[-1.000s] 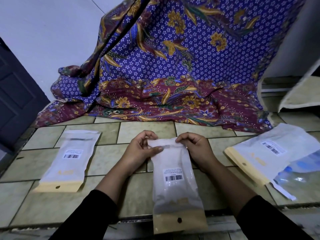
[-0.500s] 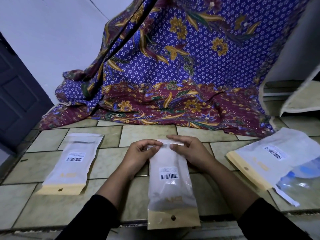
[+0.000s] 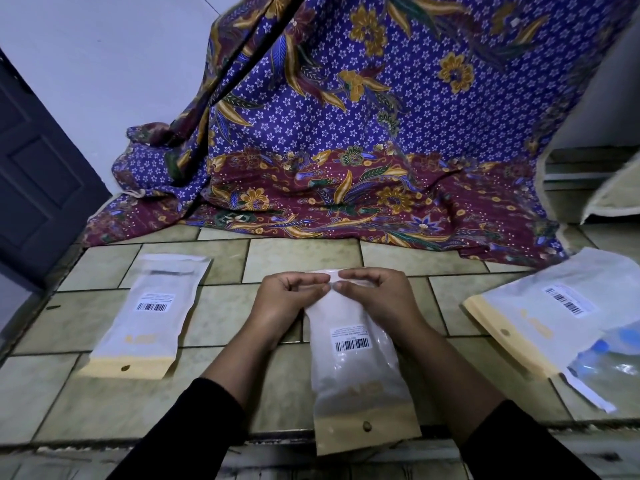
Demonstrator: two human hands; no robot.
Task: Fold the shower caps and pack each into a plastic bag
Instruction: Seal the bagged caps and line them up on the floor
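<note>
Film of the frosted plastic bag point(image 3: 353, 344) looks light, limp and slippery, so left hand point(image 3: 284, 299) and right hand point(image 3: 377, 296) pinch its far mouth edge between fingertips.

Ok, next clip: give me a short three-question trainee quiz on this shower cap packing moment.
1. True or false: both hands, left hand and right hand, pinch the far end of the frosted white plastic bag with the tan header strip.
2. How many barcode labels are visible? A) one B) two C) three
3. Fill in: the flat packed bag on the left lies on the ____ tiled surface, apart from both hands.

Key: 1 true; 2 C, counting the bag pile at the right; 3 greenish.
</note>
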